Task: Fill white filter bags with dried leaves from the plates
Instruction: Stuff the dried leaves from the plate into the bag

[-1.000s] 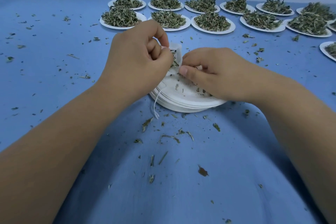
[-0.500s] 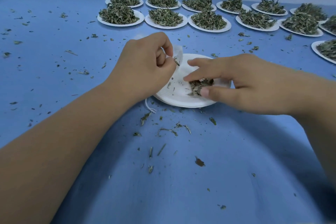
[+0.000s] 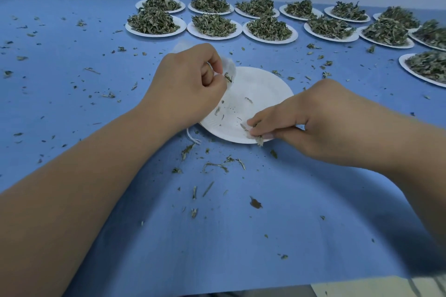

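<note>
left hand (image 3: pixel 190 89) pinches a thin white filter bag (image 3: pixel 230 69) over the far-left rim of a round paper plate (image 3: pixel 263 84), mid tabletop (image 3: pixel 241 236); right hand (image 3: pixel 313 125) pinches crumbly dried leaves (image 3: pixel 258 139) at its near rim.

I count thirteen heaped plates (image 3: pixel 155 35) of dried leaves (image 3: pixel 152 22) on the one table (image 3: pixel 72 103): six in the far row, six in the nearer row and one alone at the right edge. One nearly bare plate (image 3: pixel 260 84). One filter bag (image 3: pixel 230 69), one string (image 3: pixel 193 138). Two grips, my left grip (image 3: pixel 190 89) and right grip (image 3: pixel 321 123). The loose leaf scraps (image 3: pixel 255 202) are too many to count.
</note>
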